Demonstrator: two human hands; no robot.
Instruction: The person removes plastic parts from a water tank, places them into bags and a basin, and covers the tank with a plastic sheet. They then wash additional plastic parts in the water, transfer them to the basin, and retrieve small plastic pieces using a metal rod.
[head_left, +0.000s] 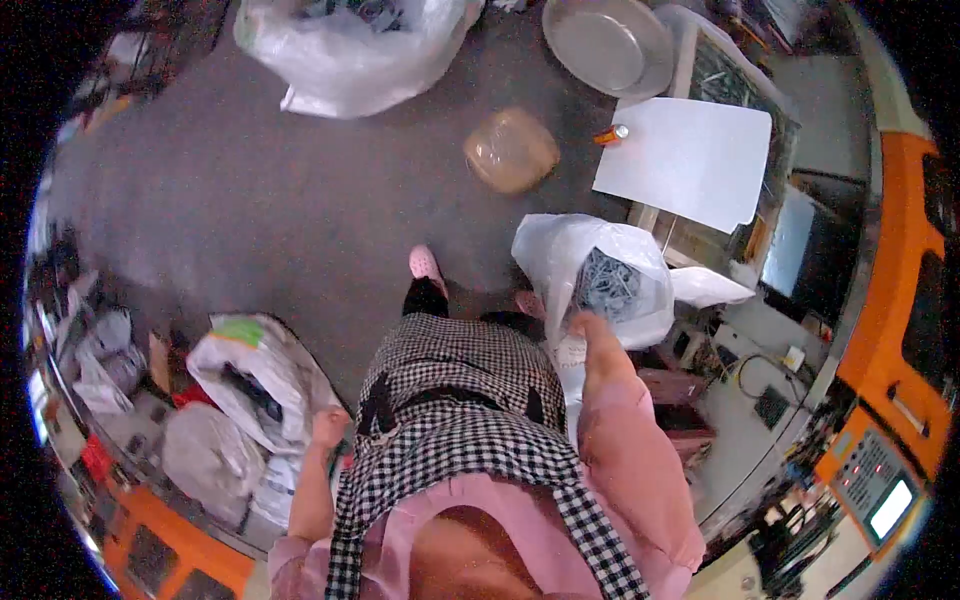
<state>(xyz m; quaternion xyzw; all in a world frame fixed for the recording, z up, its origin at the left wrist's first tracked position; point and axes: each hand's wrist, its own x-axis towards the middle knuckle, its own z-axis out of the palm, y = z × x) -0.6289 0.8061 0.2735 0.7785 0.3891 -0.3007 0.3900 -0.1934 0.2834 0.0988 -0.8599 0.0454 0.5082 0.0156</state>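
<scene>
Open bag [545, 242] in front of the person and to the right, beside the right foot and near the bench holding the white board [690, 160]. Thin grey pieces [608, 285] heaped inside, mouth gaping upward. What it stands on: cannot tell.

Right hand [592, 330] at the bag's near rim, against the plastic or just over it. Fingers partly lost against bag and contents; whether pinching the film or only resting, cannot tell. Left hand [330, 425] low at the left side, near the sack [270, 375] with the green patch. Fingers look curled, but too small and blurred to tell if they clasp anything.

Handling, by judgement: film soft, limp, rather slippery; load probably heavy for its size if the pieces are metal, and apt to shift. Thin plastic could stretch or tear at one pinch, or be pricked from inside. Best hold: gathered folds on opposite sides of the rim, underside supported
</scene>
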